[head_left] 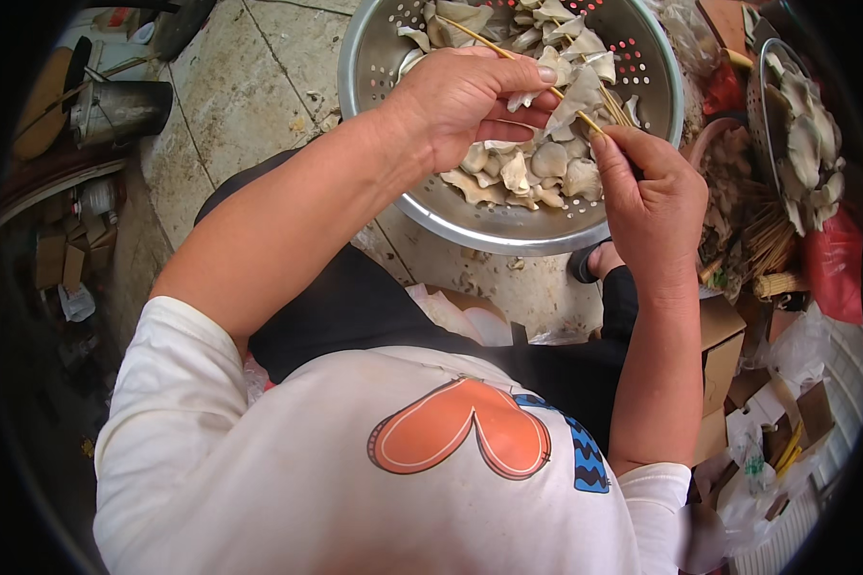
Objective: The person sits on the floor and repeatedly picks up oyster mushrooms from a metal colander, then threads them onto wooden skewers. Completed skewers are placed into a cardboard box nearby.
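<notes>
A large steel colander (503, 243) with oyster mushroom pieces (550, 159) stands on the floor before me. Over it, a bamboo skewer (474, 36) slants from upper left to lower right. My left hand (471, 97) has the skewer's middle between thumb and fingers, with a pale mushroom piece by the fingertips. My right hand (650, 180) pinches the skewer's lower right end. A grey mushroom piece (579, 99) is on the skewer between my hands; whether it is pierced through is hard to tell. More thin skewers (613, 104) lie in the colander just beyond my right hand.
At the right, a second colander (756, 118) of mushrooms is near a bundle of skewers (769, 233) and a red plastic bag (834, 266). Cardboard boxes (719, 352) and clear bags are beside my right arm. A metal pot (119, 111) is at the upper left.
</notes>
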{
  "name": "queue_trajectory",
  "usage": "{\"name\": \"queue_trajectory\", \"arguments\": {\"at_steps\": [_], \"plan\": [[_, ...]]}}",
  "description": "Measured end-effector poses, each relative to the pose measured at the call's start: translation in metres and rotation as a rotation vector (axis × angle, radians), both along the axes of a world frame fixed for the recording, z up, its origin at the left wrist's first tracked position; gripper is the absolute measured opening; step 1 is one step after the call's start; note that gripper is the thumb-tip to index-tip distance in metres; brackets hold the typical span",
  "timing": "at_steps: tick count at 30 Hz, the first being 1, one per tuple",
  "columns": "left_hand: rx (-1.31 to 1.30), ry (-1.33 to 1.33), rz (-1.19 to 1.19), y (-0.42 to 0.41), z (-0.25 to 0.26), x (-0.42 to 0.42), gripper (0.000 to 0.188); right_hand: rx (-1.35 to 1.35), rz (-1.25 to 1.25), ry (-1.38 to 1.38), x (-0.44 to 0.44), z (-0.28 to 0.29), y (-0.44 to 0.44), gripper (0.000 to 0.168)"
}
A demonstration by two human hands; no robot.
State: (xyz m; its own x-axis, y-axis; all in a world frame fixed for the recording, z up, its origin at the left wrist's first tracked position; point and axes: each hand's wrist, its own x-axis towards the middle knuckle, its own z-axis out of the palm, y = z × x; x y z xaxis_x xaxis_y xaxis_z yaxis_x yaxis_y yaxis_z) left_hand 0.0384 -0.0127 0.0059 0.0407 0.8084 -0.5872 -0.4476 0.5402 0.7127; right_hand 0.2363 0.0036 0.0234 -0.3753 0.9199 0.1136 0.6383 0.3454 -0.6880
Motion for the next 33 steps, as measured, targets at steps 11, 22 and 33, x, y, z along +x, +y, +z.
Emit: {"name": "queue_trajectory", "arguments": {"at_steps": [11, 22, 33], "plan": [[0.089, 0.083, 0.1, 0.023, 0.013, -0.025, 0.017, -0.049, -0.107, 0.13, 0.015, 0.005, 0.009, 0.014], [0.103, 1.631, -1.075, 0.015, -0.035, -0.056, 0.011, -0.062, -0.062, 0.131, 0.013, 0.005, 0.004, 0.014], [-0.045, 1.618, -1.364, 0.004, -0.032, -0.038, 0.025, -0.051, -0.021, 0.018, 0.009, 0.006, 0.002, 0.016]]}}
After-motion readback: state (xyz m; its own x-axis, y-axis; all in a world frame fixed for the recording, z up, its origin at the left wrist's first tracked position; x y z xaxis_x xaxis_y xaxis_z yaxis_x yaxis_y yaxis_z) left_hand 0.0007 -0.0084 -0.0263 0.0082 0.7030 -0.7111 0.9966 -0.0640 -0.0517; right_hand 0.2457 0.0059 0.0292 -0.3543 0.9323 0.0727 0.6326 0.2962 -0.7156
